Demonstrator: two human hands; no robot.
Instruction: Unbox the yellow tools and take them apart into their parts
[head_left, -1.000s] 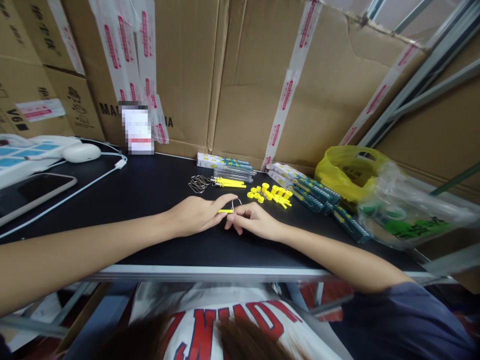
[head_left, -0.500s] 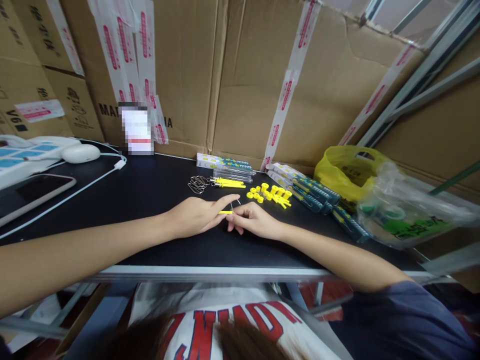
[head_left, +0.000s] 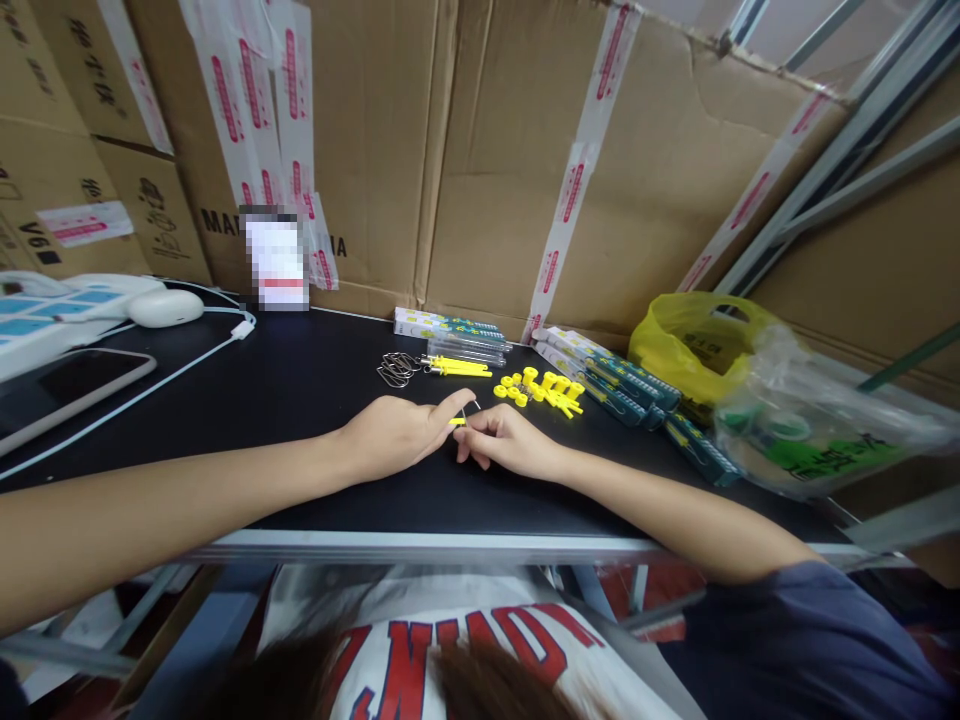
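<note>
Over the black tabletop, my left hand (head_left: 394, 437) is closed around a thin yellow plastic rod (head_left: 457, 422). Most of the rod is hidden; only a short end shows beyond the fingers. My right hand (head_left: 514, 442) is right beside it, thumb and fingers pinching a thin bent metal wire (head_left: 464, 409) at that end. Whether wire and rod are joined I cannot tell. Just behind the hands lie a pile of wire hooks (head_left: 397, 370), several yellow rods with metal ends (head_left: 459, 368), and a cluster of small yellow plastic parts (head_left: 529, 385).
Clear plastic tubes (head_left: 472, 350) and printed slim boxes (head_left: 431, 322) lie at the back. More boxes (head_left: 607, 375) are stacked to the right, by a yellow plastic bag (head_left: 675, 340). At left are a phone (head_left: 75, 395), a power strip (head_left: 67, 310) and a white cable (head_left: 187, 345).
My left hand has shifted slightly right, toward my right hand, and less of the yellow rod shows between them. My right hand stays almost where it was.
</note>
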